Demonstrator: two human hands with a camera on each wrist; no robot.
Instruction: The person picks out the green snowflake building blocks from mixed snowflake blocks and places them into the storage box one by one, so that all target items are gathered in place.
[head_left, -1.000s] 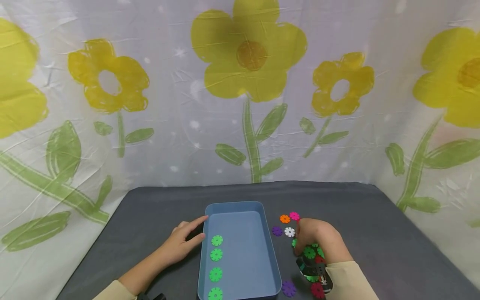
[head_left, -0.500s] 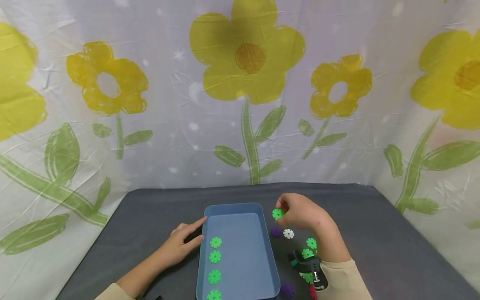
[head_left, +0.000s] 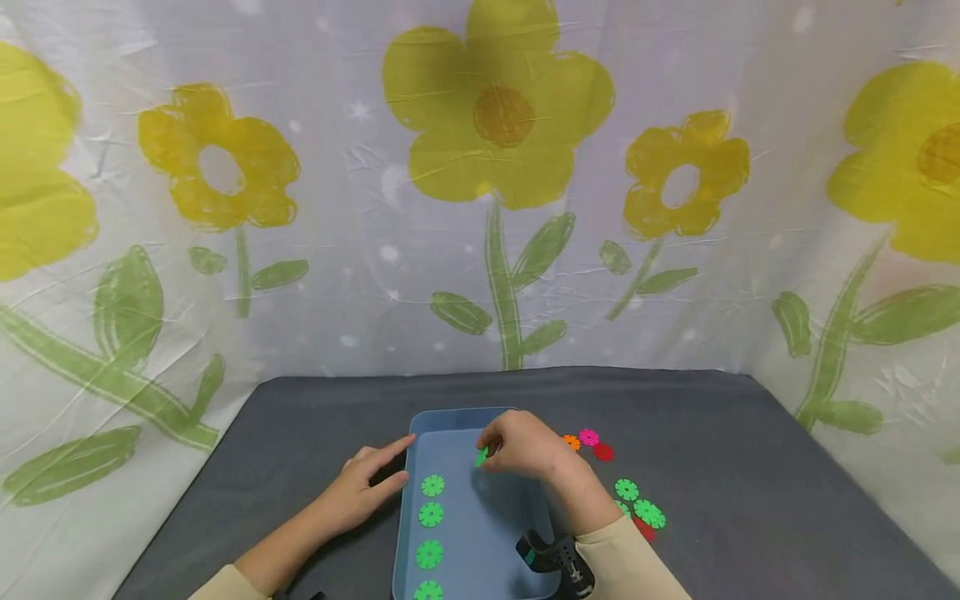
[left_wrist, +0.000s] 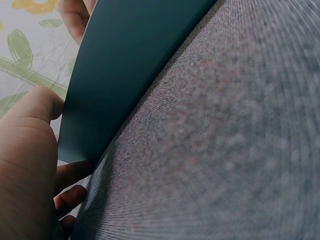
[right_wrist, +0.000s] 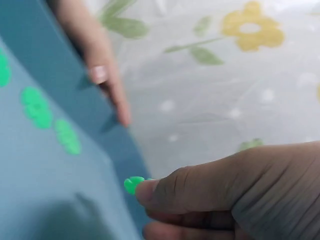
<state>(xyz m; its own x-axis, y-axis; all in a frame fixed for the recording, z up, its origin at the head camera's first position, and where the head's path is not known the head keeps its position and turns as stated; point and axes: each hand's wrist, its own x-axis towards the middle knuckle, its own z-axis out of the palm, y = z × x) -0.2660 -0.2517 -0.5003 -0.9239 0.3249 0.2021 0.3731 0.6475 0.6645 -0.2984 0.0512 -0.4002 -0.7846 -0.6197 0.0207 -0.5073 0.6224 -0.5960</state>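
Note:
My right hand is above the far part of the blue tray, pinching a green notched disc between thumb and fingers. In the right wrist view the green edge of that disc pokes out past the thumb tip. Along the tray's left side lies a column of several green discs, spaced apart. My left hand rests at the tray's left wall, index finger and thumb extended and touching the rim. The left wrist view shows this hand against the tray's outer wall.
Right of the tray, loose discs lie on the dark grey cloth: a pink one, an orange one, a red one and several green ones. A flowered curtain hangs behind the table.
My right hand picked up a green disc from the pile on the right and carried it left, over the tray. The left hand has stayed at the tray's left rim.

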